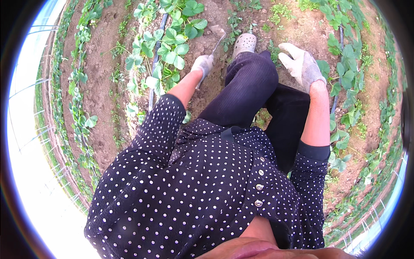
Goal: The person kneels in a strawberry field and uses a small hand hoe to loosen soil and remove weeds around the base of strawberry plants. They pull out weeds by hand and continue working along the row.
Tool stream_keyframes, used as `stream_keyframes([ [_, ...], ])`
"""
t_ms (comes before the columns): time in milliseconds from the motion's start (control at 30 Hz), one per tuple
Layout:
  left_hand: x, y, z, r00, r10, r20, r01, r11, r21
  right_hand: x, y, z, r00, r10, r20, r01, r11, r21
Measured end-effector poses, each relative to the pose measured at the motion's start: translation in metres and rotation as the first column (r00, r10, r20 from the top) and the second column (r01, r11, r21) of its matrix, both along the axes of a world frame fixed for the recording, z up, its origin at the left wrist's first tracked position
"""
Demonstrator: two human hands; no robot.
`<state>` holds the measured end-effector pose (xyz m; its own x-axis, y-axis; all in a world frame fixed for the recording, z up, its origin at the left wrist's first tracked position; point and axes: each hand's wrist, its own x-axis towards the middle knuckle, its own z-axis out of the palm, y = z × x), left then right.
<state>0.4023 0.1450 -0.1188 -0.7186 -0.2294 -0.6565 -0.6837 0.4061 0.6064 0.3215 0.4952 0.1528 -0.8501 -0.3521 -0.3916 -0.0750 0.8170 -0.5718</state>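
Note:
My left hand (pixel 203 64), in a pale work glove, grips the handle of a small hand hoe (pixel 218 42). The thin metal neck runs up from my fist, and its flat blade (pixel 217 30) is at the bare soil beside a row of strawberry plants (pixel 174 48). The handle's lower end shows below the glove. On the other side, my right hand (pixel 299 64) wears a glove too and holds nothing; thumb and fingers are spread apart. It is above the ground near low weeds (pixel 274 53) and strawberry leaves (pixel 323 68).
Between the rows, one perforated clog (pixel 245 43) stands on the soil with my bent knees close behind. Black drip lines run along the left bed (pixel 157 48) and the right bed (pixel 341 35). Small weeds (pixel 233 26) grow in the furrow. More plant rows (pixel 79 74) lie farther left.

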Motion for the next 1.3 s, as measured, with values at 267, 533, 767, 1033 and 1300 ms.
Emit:
stream_keyframes([
  [267,-0.007,0.001,0.041,0.991,-0.036,-0.128,0.031,0.998,-0.046,-0.011,-0.005,-0.005,0.997,0.074,-0.026,-0.072,0.996,0.045],
  [533,0.013,0.009,0.073,0.933,0.213,0.289,-0.300,0.904,0.305,-0.001,-0.002,0.008,0.999,0.033,-0.015,-0.031,0.993,0.116],
  [767,0.034,0.008,0.086,0.946,0.259,0.193,-0.313,0.881,0.355,-0.002,-0.008,0.004,0.978,0.165,-0.127,-0.157,0.985,0.065],
  [1033,-0.021,0.011,0.097,1.000,0.021,-0.018,-0.016,0.976,0.219,0.000,-0.001,0.001,0.979,0.149,-0.138,-0.139,0.987,0.077],
  [1300,-0.010,-0.001,0.097,0.960,0.263,0.101,-0.281,0.878,0.389,-0.001,0.006,-0.008,0.967,0.228,-0.117,-0.219,0.972,0.087],
])
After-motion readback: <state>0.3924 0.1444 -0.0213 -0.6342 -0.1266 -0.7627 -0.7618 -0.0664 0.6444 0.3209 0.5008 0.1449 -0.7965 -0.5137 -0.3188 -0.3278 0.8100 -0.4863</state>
